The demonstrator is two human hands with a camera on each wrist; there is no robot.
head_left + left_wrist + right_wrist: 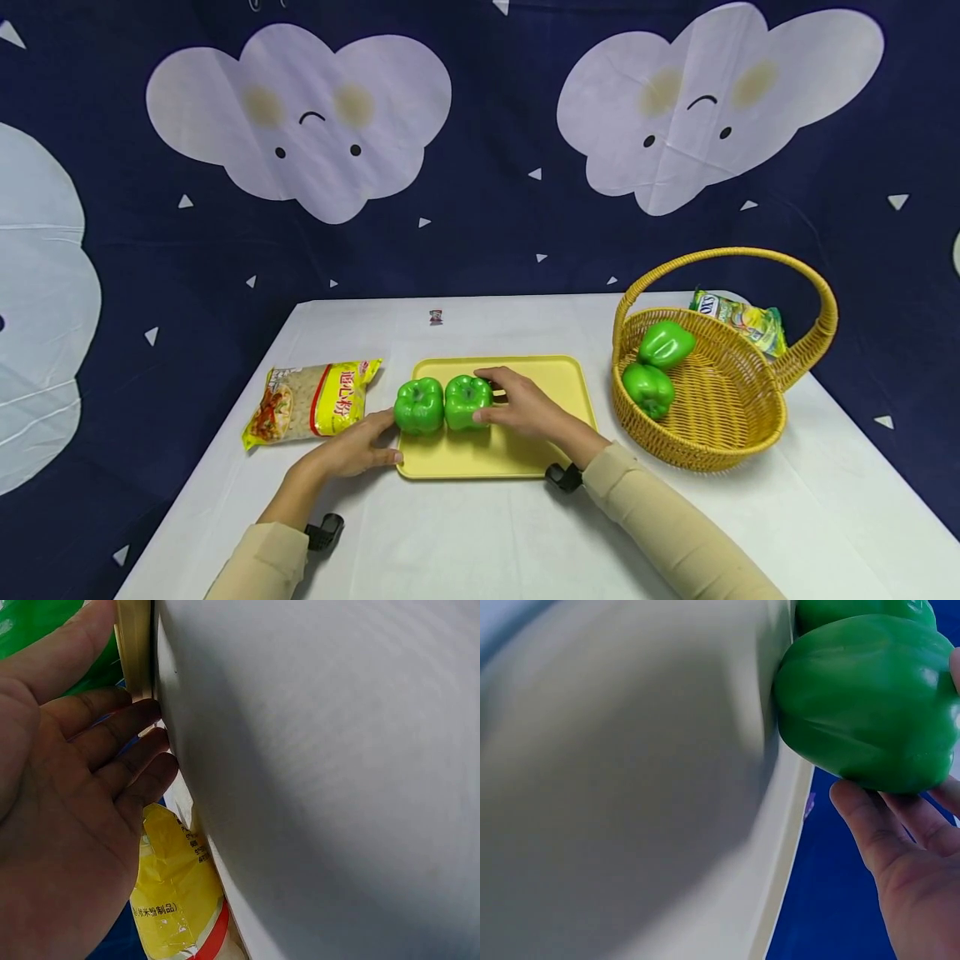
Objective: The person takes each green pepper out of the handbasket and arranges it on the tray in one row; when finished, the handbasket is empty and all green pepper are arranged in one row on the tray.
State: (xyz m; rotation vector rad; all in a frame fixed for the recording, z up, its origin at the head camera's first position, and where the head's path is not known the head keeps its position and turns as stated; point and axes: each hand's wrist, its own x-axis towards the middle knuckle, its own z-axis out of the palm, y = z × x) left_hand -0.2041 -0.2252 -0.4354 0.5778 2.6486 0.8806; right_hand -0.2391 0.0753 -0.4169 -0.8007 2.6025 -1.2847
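Apparently arranging | your right hand (521, 407) pinches the right pepper (465, 402) on the tray (465, 463), your twelve o'clock | left hand (358, 447) spread at eight o'clock from the left pepper (418, 406) | likely next: gentle release

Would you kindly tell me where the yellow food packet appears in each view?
Head: the yellow food packet lies left of the tray.
Left wrist: bottom, left of centre, beside the left hand.
Right wrist: not in it.
Shared landmark: the tray, whose edge shows in all three.
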